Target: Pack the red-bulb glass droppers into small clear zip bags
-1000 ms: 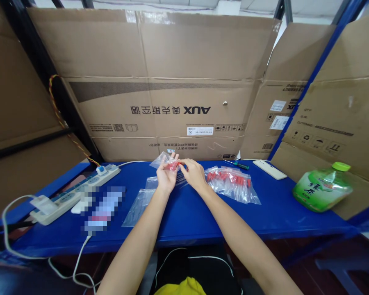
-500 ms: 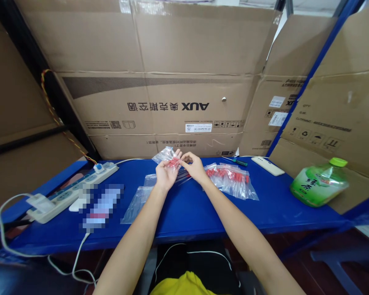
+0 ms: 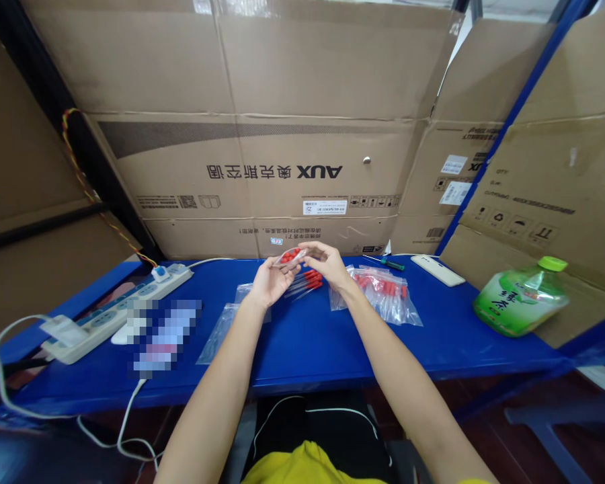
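Note:
A small clear plastic bag (image 3: 288, 256) with several red pieces in it is held up between my hands above the table. My left hand (image 3: 268, 282) grips its left side and underside. The fingers of my right hand (image 3: 327, 263) close on its right end. Just below the hands, several slim clear items with red ends (image 3: 310, 279) lie on the table. Beside my right wrist is a pile of clear bags (image 3: 386, 296) with red-ended items inside. Flat clear zip bags (image 3: 220, 333) lie by my left forearm, which partly covers them.
A power strip (image 3: 131, 306) and a blurred-out phone (image 3: 166, 336) on a cable lie on the left of the blue table (image 3: 312, 363). A green screwdriver (image 3: 392, 264), a white phone-like slab (image 3: 437, 270) and a green-capped bottle (image 3: 521, 299) are at right. Cardboard (image 3: 262, 148) walls the back.
The bag has been turned and now looks flatter, its red pieces facing me. My right hand has shifted slightly right, and the red-ended items under the hands show more clearly.

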{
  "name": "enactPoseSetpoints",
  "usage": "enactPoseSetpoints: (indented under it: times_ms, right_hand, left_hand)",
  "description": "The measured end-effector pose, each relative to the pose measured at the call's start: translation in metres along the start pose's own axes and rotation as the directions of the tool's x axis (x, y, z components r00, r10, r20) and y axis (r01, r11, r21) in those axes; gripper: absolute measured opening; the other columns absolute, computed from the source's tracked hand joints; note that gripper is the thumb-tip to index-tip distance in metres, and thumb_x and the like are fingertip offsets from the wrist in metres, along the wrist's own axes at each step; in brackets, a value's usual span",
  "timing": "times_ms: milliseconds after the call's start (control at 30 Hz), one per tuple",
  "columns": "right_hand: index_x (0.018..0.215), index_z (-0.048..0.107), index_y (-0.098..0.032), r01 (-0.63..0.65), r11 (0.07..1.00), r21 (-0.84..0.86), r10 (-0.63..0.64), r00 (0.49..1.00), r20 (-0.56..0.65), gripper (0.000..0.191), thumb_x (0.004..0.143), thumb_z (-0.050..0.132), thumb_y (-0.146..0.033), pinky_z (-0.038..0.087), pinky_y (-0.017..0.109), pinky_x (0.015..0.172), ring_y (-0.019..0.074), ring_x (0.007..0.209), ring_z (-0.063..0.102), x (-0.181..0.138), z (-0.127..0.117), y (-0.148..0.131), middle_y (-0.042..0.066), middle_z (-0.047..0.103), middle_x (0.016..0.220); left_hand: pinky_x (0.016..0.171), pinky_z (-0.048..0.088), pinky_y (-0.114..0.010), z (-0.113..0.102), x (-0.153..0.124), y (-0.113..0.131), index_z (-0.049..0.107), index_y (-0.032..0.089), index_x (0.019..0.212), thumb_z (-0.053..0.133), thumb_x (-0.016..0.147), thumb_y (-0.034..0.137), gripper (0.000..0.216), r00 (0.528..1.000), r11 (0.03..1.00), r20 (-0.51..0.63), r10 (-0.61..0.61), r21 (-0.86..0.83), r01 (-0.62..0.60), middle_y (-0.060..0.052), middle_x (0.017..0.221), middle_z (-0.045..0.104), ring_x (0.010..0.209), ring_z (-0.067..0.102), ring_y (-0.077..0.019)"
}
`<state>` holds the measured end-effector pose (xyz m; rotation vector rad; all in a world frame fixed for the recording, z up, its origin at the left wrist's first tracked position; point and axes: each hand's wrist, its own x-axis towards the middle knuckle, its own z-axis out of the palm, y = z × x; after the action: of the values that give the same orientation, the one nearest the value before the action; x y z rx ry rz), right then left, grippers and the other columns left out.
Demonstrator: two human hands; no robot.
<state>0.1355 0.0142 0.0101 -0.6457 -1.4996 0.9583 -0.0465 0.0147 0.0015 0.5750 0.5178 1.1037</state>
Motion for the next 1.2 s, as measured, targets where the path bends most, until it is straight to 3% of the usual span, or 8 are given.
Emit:
enactPoseSetpoints:
  times_ms: [133,267,367,433,500,667,1000,1200]
  right_hand:
    - [0.095,0.078,-0.021,0.083,0.983,-0.167,-0.099,0.991,-0.094,0.029,0.08,0.079,-0.047,0.058,0.037,0.084,0.0207,0.086,0.07,-0.001,-0.003,-0.007,0.005,0.076,0.092]
    - [0.086,0.077,-0.02,0.127,0.939,-0.32,-0.228,0.926,-0.301,0.029,0.083,0.076,-0.05,0.056,0.034,0.079,0.0205,0.085,0.067,0.002,-0.007,-0.012,0.007,0.073,0.093]
    - [0.086,0.074,-0.02,0.12,0.968,-0.219,-0.193,0.916,-0.352,0.03,0.084,0.075,-0.049,0.055,0.033,0.077,0.0193,0.078,0.066,0.004,-0.012,-0.011,0.005,0.072,0.084]
    - [0.086,0.073,-0.019,0.109,0.985,-0.136,-0.152,0.917,-0.368,0.03,0.081,0.078,-0.048,0.055,0.033,0.076,0.0189,0.076,0.066,0.006,-0.013,-0.01,0.004,0.072,0.081]
    - [0.085,0.074,-0.018,0.095,0.992,-0.086,-0.121,0.917,-0.379,0.03,0.077,0.08,-0.047,0.055,0.033,0.077,0.019,0.077,0.067,0.007,-0.012,-0.006,0.004,0.074,0.083]
    - [0.086,0.072,-0.018,0.001,0.998,-0.057,-0.023,0.919,-0.394,0.037,0.074,0.079,-0.052,0.055,0.031,0.07,0.0197,0.077,0.067,0.008,-0.005,0.002,0.005,0.074,0.081]
    - [0.089,0.063,-0.021,-0.018,0.999,-0.036,0.005,0.949,-0.315,0.032,0.075,0.077,-0.046,0.047,0.025,0.06,0.0132,0.063,0.058,0.003,0.0,-0.002,-0.001,0.067,0.074]
    - [0.102,0.069,-0.02,-0.071,0.995,-0.068,0.06,0.987,-0.149,0.039,0.073,0.077,-0.046,0.047,0.026,0.06,0.0139,0.062,0.059,0.002,-0.004,-0.007,-0.003,0.067,0.07]
  left_hand:
    - [0.045,0.052,-0.026,-0.01,0.001,0.008,0.07,0.007,0.122,0.039,0.101,0.051,0.058,0.989,0.985,0.087,-0.119,0.134,0.106,-0.026,0.107,0.076,0.067,0.071,-0.0217]
    - [0.031,0.021,-0.024,-0.013,-0.002,0.013,0.077,0.011,0.091,0.034,0.092,0.083,0.084,0.978,0.859,0.054,-0.201,0.489,0.15,-0.019,0.068,0.071,0.04,0.05,-0.0142]
    - [0.038,0.025,-0.023,-0.004,-0.005,0.008,0.071,0.016,0.066,0.052,0.089,0.08,0.07,0.973,0.68,0.009,0.23,0.714,-0.167,-0.007,0.051,0.058,0.041,0.044,-0.0112]
    - [0.05,0.038,-0.023,0.004,-0.006,0.003,0.072,0.017,0.071,0.07,0.085,0.067,0.052,0.852,0.502,0.102,0.514,0.769,-0.395,-0.005,0.061,0.064,0.054,0.053,-0.0127]
    - [0.065,0.047,-0.024,0.01,-0.006,-0.001,0.077,0.019,0.088,0.077,0.083,0.058,0.04,0.78,0.424,0.203,0.592,0.745,-0.515,-0.005,0.084,0.074,0.075,0.063,-0.0162]
    - [0.076,0.053,-0.028,0.013,-0.004,-0.004,0.077,0.019,0.099,0.067,0.091,0.057,0.04,0.789,0.589,0.174,0.589,0.576,-0.567,-0.008,0.1,0.076,0.091,0.069,-0.0214]
    - [0.065,0.048,-0.025,0.003,0.002,-0.003,0.076,0.017,0.085,0.08,0.082,0.045,0.029,0.77,0.544,0.047,0.636,0.681,-0.491,-0.005,0.079,0.073,0.076,0.066,-0.0179]
    - [0.068,0.044,-0.026,0.008,-0.003,-0.002,0.071,0.018,0.08,0.074,0.087,0.046,0.029,0.709,0.39,0.164,0.686,0.739,-0.549,-0.002,0.075,0.069,0.072,0.06,-0.0156]
